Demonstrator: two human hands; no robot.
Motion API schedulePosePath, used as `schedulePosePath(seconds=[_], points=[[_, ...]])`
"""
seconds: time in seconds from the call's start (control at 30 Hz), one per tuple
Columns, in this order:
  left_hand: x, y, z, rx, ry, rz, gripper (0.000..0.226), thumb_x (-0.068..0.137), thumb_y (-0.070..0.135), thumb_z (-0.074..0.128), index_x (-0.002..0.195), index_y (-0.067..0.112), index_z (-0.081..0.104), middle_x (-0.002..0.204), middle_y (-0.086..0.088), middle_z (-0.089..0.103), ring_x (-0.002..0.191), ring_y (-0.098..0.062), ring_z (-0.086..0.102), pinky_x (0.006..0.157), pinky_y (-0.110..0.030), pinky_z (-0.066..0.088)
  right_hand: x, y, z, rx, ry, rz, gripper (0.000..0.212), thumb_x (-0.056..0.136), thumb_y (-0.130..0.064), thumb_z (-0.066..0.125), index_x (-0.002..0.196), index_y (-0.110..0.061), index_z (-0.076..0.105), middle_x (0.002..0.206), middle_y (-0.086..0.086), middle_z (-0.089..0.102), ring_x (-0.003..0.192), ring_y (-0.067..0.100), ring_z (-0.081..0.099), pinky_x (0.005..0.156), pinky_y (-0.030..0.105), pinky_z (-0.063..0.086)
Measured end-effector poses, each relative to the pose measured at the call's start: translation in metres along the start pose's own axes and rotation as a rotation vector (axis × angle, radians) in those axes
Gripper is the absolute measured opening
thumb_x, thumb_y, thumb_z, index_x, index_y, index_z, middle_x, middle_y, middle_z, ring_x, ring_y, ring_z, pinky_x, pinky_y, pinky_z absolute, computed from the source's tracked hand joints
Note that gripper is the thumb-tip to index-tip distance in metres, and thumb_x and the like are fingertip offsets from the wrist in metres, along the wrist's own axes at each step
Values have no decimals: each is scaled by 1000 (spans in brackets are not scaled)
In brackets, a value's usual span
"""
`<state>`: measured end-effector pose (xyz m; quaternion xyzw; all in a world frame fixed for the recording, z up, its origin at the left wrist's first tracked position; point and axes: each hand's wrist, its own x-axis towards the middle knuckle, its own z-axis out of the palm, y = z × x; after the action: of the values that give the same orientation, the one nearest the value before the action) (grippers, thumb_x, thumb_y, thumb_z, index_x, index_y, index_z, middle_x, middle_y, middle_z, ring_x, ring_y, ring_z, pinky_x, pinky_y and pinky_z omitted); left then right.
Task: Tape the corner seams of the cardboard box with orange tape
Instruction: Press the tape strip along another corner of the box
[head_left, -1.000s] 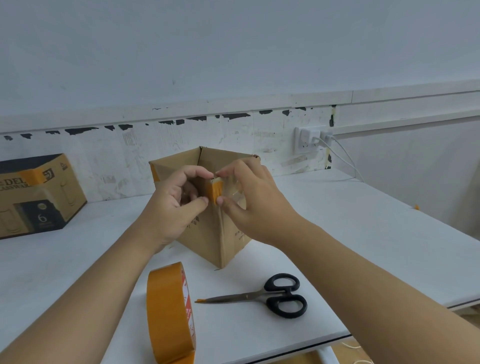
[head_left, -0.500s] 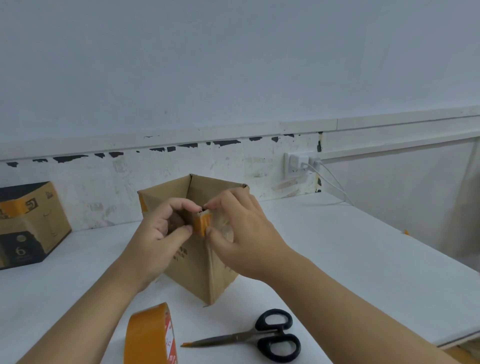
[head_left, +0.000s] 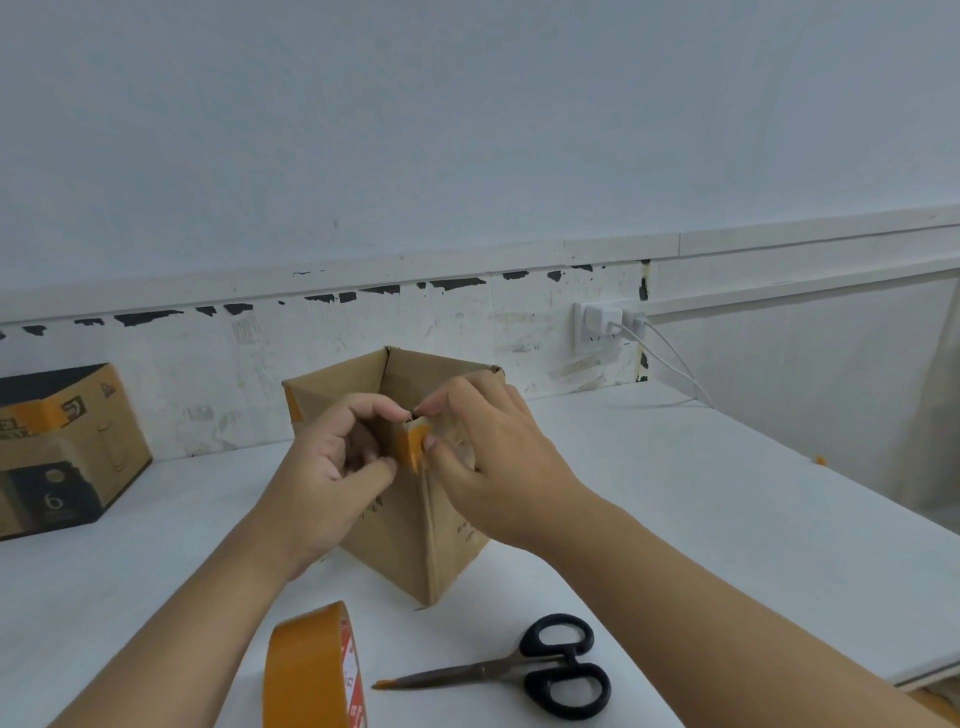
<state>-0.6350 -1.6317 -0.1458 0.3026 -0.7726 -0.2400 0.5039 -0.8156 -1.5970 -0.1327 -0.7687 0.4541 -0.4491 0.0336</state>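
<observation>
An open brown cardboard box (head_left: 402, 540) stands on the white table with one corner toward me. A short piece of orange tape (head_left: 412, 445) wraps the top of that near corner. My left hand (head_left: 332, 470) pinches the corner from the left, thumb and forefinger at the tape's edge. My right hand (head_left: 485, 460) pinches it from the right, forefinger on the rim and thumb against the tape. Another orange strip (head_left: 294, 410) shows on the box's left corner. The roll of orange tape (head_left: 311, 670) stands on edge near me.
Black-handled scissors (head_left: 524, 670) lie on the white table (head_left: 701, 519) in front of the box, tips with tape residue pointing left. A printed carton (head_left: 62, 447) sits at the far left against the wall. A wall socket (head_left: 605, 325) with white cables is behind on the right.
The view has shifted while both hands stay pinched on the box's near top corner. The fingers have moved slightly along the tape piece.
</observation>
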Motion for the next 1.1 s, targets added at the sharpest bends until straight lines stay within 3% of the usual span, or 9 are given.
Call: schedulePosePath(seconds=[0.17, 0.4, 0.6, 0.77, 1.1], points=[[1, 0, 2, -48, 9, -10, 33, 79, 14, 58, 99, 39, 63, 89, 3, 62, 82, -14, 56, 75, -16, 50, 0, 0, 1, 21, 12, 3, 18, 91, -28, 51, 109, -30, 54, 111, -15, 46, 105, 5, 39, 84, 26, 42], [0, 0, 1, -8, -3, -26, 32, 81, 19, 56, 101, 44, 60, 86, 9, 59, 78, -5, 53, 75, -14, 48, 2, -3, -1, 7, 15, 8, 14, 93, -28, 51, 106, -29, 56, 109, -13, 46, 104, 7, 41, 83, 31, 46], [-2, 1, -2, 75, -28, -31, 44, 91, 4, 57, 103, 47, 58, 89, 12, 58, 81, -5, 52, 76, -19, 48, 4, -5, -3, -26, 4, 14, 14, 93, -26, 52, 106, -27, 55, 111, -11, 47, 104, 10, 41, 81, 30, 44], [-2, 5, -3, 102, -37, -21, 47, 92, 3, 56, 102, 50, 56, 86, 22, 56, 81, -3, 52, 78, -14, 46, 3, -7, -3, -33, 11, 19, 14, 93, -26, 51, 107, -26, 55, 111, -10, 47, 105, 12, 42, 81, 32, 46], [-6, 15, -6, 165, -41, -58, 41, 92, 10, 56, 108, 48, 56, 90, 19, 57, 85, -9, 54, 80, -25, 47, 4, -9, -5, -82, -2, 6, 15, 93, -25, 52, 107, -26, 58, 113, -9, 52, 105, 13, 47, 83, 31, 47]])
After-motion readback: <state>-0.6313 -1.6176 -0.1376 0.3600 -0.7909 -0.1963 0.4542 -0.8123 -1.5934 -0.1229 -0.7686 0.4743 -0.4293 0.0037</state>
